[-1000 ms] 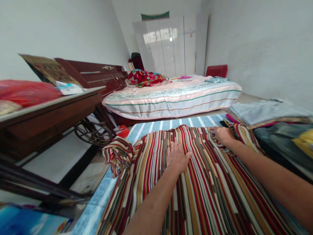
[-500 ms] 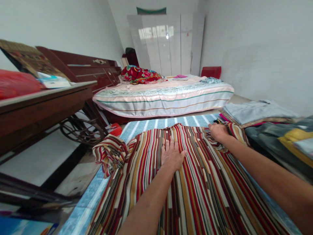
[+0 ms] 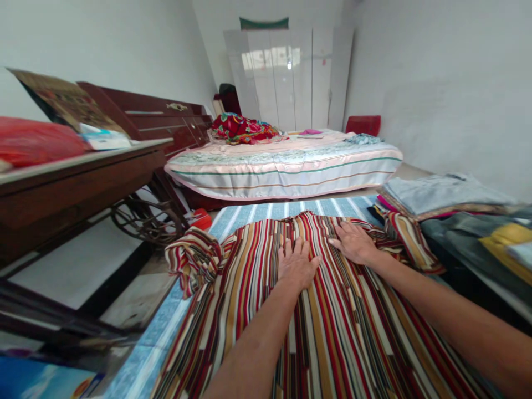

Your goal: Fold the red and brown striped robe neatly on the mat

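Observation:
A striped garment (image 3: 257, 266) in red, tan, cream and dark brown lies spread over a blue-and-white striped cloth surface (image 3: 166, 321). My left hand (image 3: 297, 265) rests flat on its upper middle, fingers spread. Just to the right, my right hand (image 3: 353, 241) lies on the fabric near the far edge, palm down with fingers apart. One sleeve (image 3: 193, 257) is bunched up at the garment's left side. The other sleeve (image 3: 409, 238) sticks out beyond my right hand, partly folded. The garment's near end runs out of view at the bottom.
Piled clothes (image 3: 453, 197) lie along the right side. On the left stands a sewing machine table (image 3: 83, 177) with an iron wheel (image 3: 145, 219) beneath it and a red bag (image 3: 41, 141) on top. Beyond is a bed (image 3: 282, 180) with a red floral blanket (image 3: 245, 130).
My right hand has let go of the right sleeve and moved left onto the garment's upper part, its fingers now spread. The right sleeve lies farther outward. My left hand stays on the fabric.

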### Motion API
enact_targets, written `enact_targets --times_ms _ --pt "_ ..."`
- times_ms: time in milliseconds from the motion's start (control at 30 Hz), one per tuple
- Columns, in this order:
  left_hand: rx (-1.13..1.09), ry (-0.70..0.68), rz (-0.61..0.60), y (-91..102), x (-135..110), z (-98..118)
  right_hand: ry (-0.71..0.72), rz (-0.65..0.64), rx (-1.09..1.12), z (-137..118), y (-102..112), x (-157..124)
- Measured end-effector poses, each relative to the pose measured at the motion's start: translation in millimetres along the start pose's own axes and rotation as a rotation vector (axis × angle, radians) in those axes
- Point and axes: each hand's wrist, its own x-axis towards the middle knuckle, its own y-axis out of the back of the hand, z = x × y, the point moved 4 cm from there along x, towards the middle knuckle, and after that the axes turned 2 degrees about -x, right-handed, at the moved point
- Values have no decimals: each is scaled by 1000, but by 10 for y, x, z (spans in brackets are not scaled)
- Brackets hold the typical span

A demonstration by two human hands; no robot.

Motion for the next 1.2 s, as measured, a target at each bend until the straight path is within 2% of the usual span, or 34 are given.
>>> enact_targets --times_ms 100,200,367,600,700,767,867,1033,1133,1200 --pt "9 10 2 -1 1 2 34 12 27 -131 17 95" --pt "4 8 -7 2 -7 9 20 -22 53 -202 -64 211" --pt "-14 4 -18 -11 -14 13 -18 -78 76 -169 -189 288" --pt "-47 -7 -4 -41 4 5 -39 -62 85 -127 -185 337" --pt "-47 -9 -13 -51 12 5 -38 -49 100 -120 -115 335" --pt "-44 -9 -12 -56 21 5 -10 -17 107 -145 -16 247" --pt "-42 -9 0 -54 39 4 45 26 108 -205 88 -62" --pt "-39 -10 7 -41 58 2 25 25 92 -166 -79 -655" --pt "-33 -17 21 -49 57 5 6 37 101 -133 -155 -793" --pt "-40 -15 14 -58 57 6 33 71 109 -182 -113 -839"
